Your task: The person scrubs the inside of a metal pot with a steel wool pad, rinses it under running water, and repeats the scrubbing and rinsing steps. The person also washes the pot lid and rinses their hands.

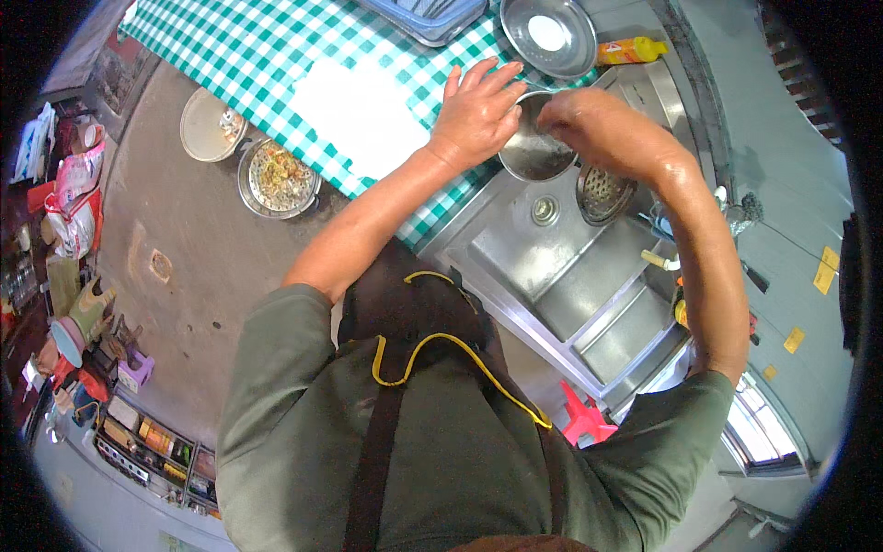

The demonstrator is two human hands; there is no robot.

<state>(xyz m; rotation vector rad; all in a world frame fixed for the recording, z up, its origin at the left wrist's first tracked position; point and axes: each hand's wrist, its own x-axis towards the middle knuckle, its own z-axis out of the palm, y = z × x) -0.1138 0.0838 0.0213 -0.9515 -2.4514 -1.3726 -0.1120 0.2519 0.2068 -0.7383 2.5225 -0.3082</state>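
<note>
A round metal pot (530, 153) stands at the corner where the checked tablecloth (248, 76) meets the sink. My right hand (583, 121) reaches over its rim from the right, with curled fingers partly inside. Whether those fingers hold anything is hidden. My left hand (483, 107) is at the pot's left side, palm down over the cloth, fingers spread and thumb side by the rim. I cannot tell if it touches the rim. Just below my right hand, a perforated metal strainer (606, 196) sits at the sink's far side.
A steel sink (507, 238) has a drain (545, 210) near the pot. Beyond are a metal bowl (579, 38), a yellow bottle (631, 51) and a blue plastic basket (452, 27). A bucket (200, 131) and a pan of scraps (279, 179) stand on the floor.
</note>
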